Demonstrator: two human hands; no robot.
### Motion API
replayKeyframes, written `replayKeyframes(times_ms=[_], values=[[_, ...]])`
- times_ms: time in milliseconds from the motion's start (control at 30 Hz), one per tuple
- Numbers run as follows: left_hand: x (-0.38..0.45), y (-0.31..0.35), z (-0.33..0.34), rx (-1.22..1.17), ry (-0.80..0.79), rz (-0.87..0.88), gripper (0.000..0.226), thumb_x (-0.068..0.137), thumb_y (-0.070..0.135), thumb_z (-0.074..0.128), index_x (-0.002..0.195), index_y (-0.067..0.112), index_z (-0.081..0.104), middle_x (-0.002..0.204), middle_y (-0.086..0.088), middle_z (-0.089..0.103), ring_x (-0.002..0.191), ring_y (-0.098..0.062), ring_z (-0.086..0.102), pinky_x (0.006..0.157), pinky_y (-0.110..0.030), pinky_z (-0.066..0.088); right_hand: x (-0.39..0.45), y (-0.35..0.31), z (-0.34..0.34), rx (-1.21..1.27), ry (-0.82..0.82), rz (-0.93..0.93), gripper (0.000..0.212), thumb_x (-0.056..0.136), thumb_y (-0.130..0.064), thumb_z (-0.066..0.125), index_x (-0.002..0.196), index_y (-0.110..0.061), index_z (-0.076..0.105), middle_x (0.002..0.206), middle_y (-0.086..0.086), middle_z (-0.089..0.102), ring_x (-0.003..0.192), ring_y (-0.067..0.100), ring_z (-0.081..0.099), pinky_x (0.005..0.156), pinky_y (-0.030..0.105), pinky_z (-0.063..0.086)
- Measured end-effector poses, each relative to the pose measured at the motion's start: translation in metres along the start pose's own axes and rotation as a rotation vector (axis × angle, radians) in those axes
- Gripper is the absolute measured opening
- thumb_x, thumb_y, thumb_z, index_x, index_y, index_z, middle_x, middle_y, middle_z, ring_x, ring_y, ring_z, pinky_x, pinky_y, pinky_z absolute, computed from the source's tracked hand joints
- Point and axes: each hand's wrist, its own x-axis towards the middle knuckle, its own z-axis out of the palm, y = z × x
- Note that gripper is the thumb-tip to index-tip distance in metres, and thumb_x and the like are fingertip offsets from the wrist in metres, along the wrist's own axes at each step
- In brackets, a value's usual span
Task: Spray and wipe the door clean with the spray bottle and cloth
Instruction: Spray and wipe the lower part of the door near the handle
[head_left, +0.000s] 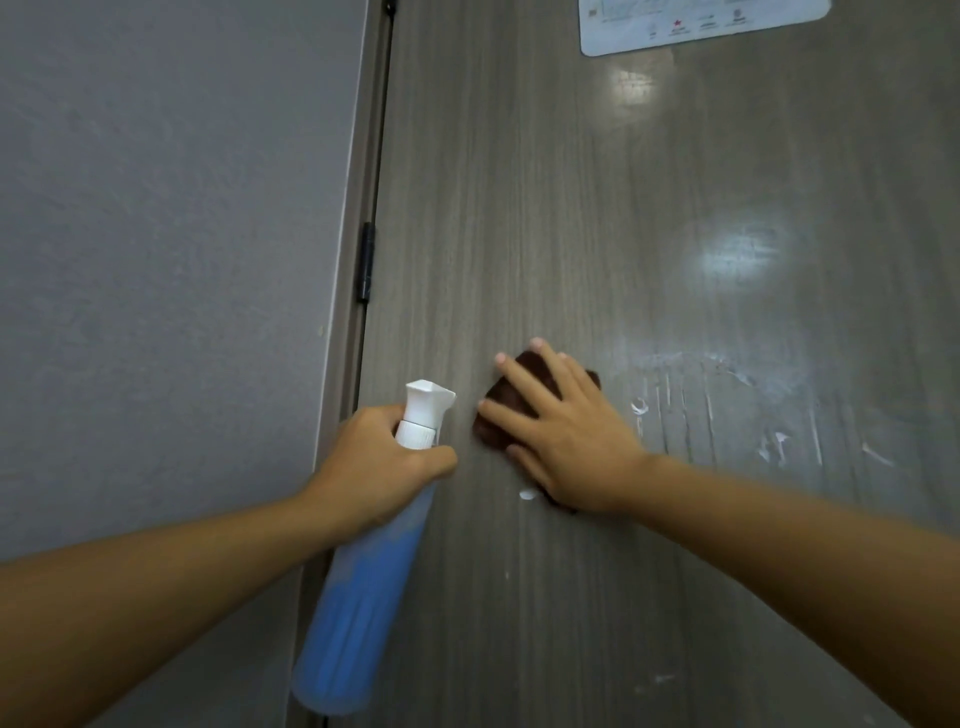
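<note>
The grey-brown wood-grain door (571, 218) fills the middle and right of the view. My left hand (374, 462) grips the neck of a spray bottle (358, 597) with a white nozzle and blue liquid, held close to the door's hinge side. My right hand (566, 441) lies flat with spread fingers on a dark brown cloth (511, 397), pressing it against the door. White foam streaks and drips (727, 405) mark the door to the right of the cloth. A small white blob (527, 494) sits just below my right hand.
A grey wall (156, 234) stands to the left, with the door frame and a black hinge (367, 262) between wall and door. A white laminated notice (701, 26) is stuck on the door at the top right. Glare patches show on the door's upper right.
</note>
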Motion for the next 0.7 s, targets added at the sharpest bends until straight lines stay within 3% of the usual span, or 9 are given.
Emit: replayKeyframes(times_ms=[100, 200, 300, 400, 500, 600, 700], values=[[0.002, 0.002, -0.002, 0.002, 0.012, 0.023, 0.026, 0.059, 0.034, 0.070, 0.059, 0.018, 0.050, 0.048, 0.010, 0.049, 0.046, -0.002, 0.043, 0.045, -0.018, 0.035, -0.024, -0.017, 0.012, -0.038, -0.035, -0.141, 0.056, 0.100, -0.049, 0.049, 0.153, -0.033, 0.042, 0.169, 0.013, 0.021, 0.153, 0.051, 0.014, 0.125, 0.062, 0.017], [0.005, 0.005, -0.002, -0.010, 0.004, 0.028, 0.026, 0.059, 0.035, 0.071, 0.061, 0.016, 0.053, 0.052, 0.007, 0.051, 0.050, -0.006, 0.046, 0.051, -0.028, 0.039, -0.035, -0.014, 0.016, -0.100, -0.036, -0.238, 0.053, 0.102, -0.052, 0.046, 0.151, -0.034, 0.044, 0.168, 0.011, 0.028, 0.152, 0.048, 0.024, 0.124, 0.060, 0.022], [0.008, 0.006, -0.004, -0.015, 0.008, 0.027, 0.028, 0.059, 0.035, 0.071, 0.063, 0.013, 0.052, 0.054, 0.006, 0.050, 0.053, -0.010, 0.046, 0.053, -0.031, 0.039, -0.016, 0.002, 0.007, -0.090, 0.014, -0.053, 0.050, 0.099, -0.048, 0.053, 0.146, -0.033, 0.053, 0.164, 0.012, 0.036, 0.147, 0.048, 0.033, 0.120, 0.059, 0.031], [0.011, 0.005, -0.009, -0.014, 0.010, 0.032, 0.028, 0.059, 0.035, 0.071, 0.060, 0.016, 0.050, 0.051, 0.009, 0.049, 0.048, -0.005, 0.044, 0.047, -0.023, 0.037, 0.019, 0.018, -0.006, -0.049, 0.055, 0.245, 0.049, 0.101, -0.047, 0.049, 0.147, -0.031, 0.050, 0.166, 0.013, 0.030, 0.149, 0.050, 0.026, 0.122, 0.060, 0.024], [0.014, 0.002, -0.013, -0.004, 0.027, 0.038, 0.032, 0.059, 0.035, 0.071, 0.064, 0.009, 0.054, 0.056, 0.003, 0.052, 0.052, -0.010, 0.049, 0.052, -0.033, 0.041, 0.037, 0.019, -0.004, -0.039, 0.073, 0.378, 0.050, 0.104, -0.047, 0.043, 0.150, -0.031, 0.042, 0.169, 0.014, 0.020, 0.151, 0.052, 0.016, 0.123, 0.060, 0.018], [0.016, 0.003, -0.014, 0.008, 0.041, 0.041, 0.039, 0.059, 0.037, 0.072, 0.070, 0.002, 0.058, 0.058, 0.000, 0.055, 0.054, -0.012, 0.052, 0.054, -0.036, 0.042, 0.026, 0.003, 0.003, -0.030, 0.086, 0.355, 0.053, 0.102, -0.046, 0.044, 0.153, -0.029, 0.038, 0.169, 0.015, 0.017, 0.151, 0.053, 0.012, 0.123, 0.062, 0.017], [0.016, 0.005, -0.014, 0.016, 0.053, 0.032, 0.038, 0.058, 0.037, 0.072, 0.067, 0.004, 0.055, 0.056, 0.001, 0.054, 0.053, -0.011, 0.050, 0.053, -0.035, 0.041, -0.009, -0.015, 0.010, -0.022, 0.065, 0.165, 0.055, 0.100, -0.046, 0.048, 0.153, -0.029, 0.042, 0.168, 0.015, 0.022, 0.152, 0.052, 0.014, 0.123, 0.064, 0.018]])
